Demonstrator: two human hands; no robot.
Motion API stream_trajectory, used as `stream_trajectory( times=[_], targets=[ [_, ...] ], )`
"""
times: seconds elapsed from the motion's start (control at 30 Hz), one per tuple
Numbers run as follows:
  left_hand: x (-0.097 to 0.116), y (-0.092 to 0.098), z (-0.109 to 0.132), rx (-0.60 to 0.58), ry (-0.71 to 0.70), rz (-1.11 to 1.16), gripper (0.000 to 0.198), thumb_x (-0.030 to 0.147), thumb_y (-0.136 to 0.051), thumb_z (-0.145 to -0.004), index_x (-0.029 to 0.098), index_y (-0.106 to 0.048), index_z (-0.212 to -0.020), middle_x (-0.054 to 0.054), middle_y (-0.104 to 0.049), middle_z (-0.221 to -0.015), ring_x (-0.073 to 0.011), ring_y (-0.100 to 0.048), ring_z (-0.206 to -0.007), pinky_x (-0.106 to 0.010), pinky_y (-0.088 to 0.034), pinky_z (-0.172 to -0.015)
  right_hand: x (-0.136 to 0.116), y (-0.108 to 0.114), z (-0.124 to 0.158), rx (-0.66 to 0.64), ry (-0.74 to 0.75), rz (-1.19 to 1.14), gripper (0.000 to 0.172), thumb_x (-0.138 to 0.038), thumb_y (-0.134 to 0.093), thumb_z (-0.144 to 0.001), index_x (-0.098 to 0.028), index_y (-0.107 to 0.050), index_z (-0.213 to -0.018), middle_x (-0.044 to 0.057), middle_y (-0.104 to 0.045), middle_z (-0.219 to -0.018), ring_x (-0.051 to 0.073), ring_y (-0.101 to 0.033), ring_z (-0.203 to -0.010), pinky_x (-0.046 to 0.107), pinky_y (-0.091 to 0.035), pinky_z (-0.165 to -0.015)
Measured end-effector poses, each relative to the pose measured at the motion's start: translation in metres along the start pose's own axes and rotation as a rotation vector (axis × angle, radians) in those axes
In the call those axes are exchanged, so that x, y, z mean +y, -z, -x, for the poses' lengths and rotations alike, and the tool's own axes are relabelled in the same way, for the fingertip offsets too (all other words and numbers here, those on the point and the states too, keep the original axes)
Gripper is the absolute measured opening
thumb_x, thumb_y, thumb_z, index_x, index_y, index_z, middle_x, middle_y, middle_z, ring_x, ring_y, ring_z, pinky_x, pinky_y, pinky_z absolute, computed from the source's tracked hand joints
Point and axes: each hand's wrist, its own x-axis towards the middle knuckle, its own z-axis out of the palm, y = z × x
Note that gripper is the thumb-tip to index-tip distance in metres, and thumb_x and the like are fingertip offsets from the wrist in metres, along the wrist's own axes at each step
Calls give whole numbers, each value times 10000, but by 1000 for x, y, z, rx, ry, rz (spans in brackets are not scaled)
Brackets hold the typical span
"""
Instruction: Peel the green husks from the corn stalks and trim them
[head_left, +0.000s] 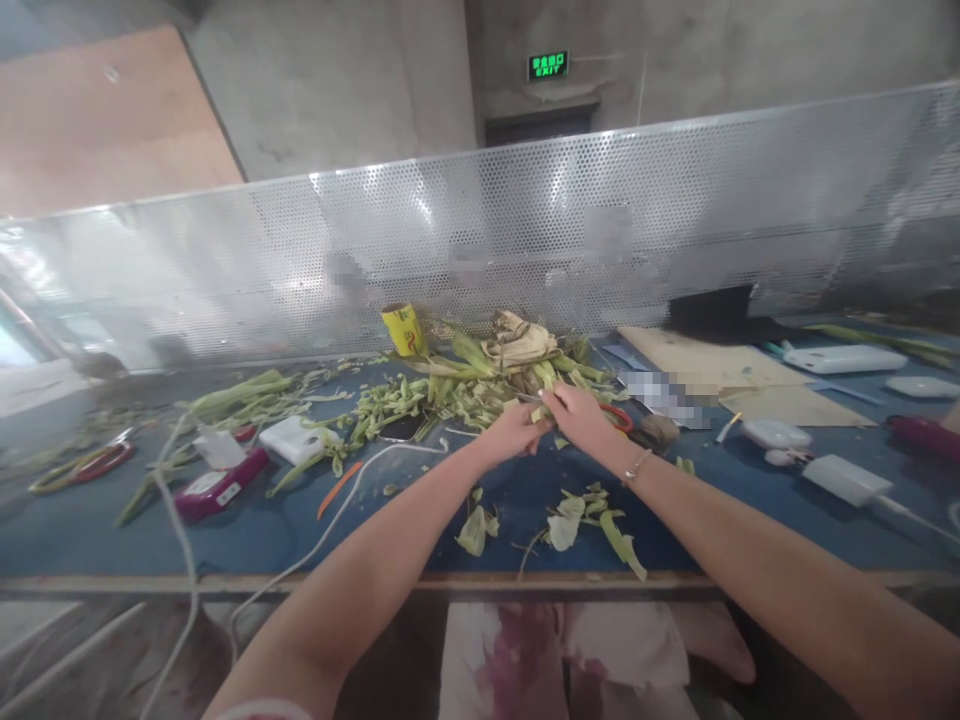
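My left hand (pixel 517 432) is closed, fingers curled around a pale green piece of plant (pixel 538 412). My right hand (pixel 576 412) meets it from the right, pinched shut at the same spot. A thin grey sliver, perhaps a blade, shows between the hands; what my right fingers grip is too small to make out. Just behind them lies a heap of green cut stalks and leaves (pixel 394 405), with a crumpled beige husk or cloth (pixel 519 340) on top. An orange-red handle loop (pixel 619 416) lies beside my right hand. Loose leaf scraps (pixel 568 525) are in front of my forearms.
A yellow tube (pixel 403 330) stands against the perforated metal screen (pixel 525 220). On the blue tabletop (pixel 300 550) are scissors (pixel 97 463), a purple box (pixel 223 486), a white cable (pixel 337 510), an orange strip (pixel 339 490), cardboard sheets (pixel 694 355) and a white adapter (pixel 846 480).
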Motion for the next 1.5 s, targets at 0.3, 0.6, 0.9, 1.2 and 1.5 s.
stream_trajectory(
  times=[0.3,0.6,0.9,1.2,1.5],
  targets=[
    [-3,-1,-4,48,5,136,233,356,-530,-744,166,-432,-652,101,-301,-346,-37,-269,-310,-184,-216,-356,-1,5,0,16,-18,-19,343,-387,-401,-853,-199,-340,-572,-18,-425,-517,112,-395,-509,244,-296,-539],
    [3,-8,-5,71,47,279,262,349,-597,-711,179,-404,-660,119,-254,-321,-21,-205,-277,-183,-141,-343,0,2,-4,89,-141,-203,344,-425,-388,-831,-194,-405,-577,-19,-433,-539,124,-419,-562,237,-320,-547],
    [0,-8,-5,10,47,330,329,407,-616,-692,197,-362,-693,127,-243,-359,-21,-194,-291,-184,-112,-348,1,0,-6,119,-233,-279,314,-380,-405,-819,-171,-546,-632,-5,-502,-569,133,-467,-606,237,-333,-578],
    [4,-5,-3,120,33,152,313,458,-532,-736,173,-422,-669,82,-364,-387,-51,-330,-342,-191,-255,-385,3,4,-6,121,-215,-260,293,-361,-406,-823,-168,-563,-668,3,-539,-613,142,-492,-638,247,-352,-607],
    [-1,-17,-13,520,32,97,329,448,-304,-851,179,-445,-726,31,-441,-520,-97,-446,-456,-220,-357,-471,-17,-6,5,146,-58,-174,276,-392,-319,-878,-211,-422,-697,18,-506,-593,162,-489,-582,272,-343,-567]
  ],
)
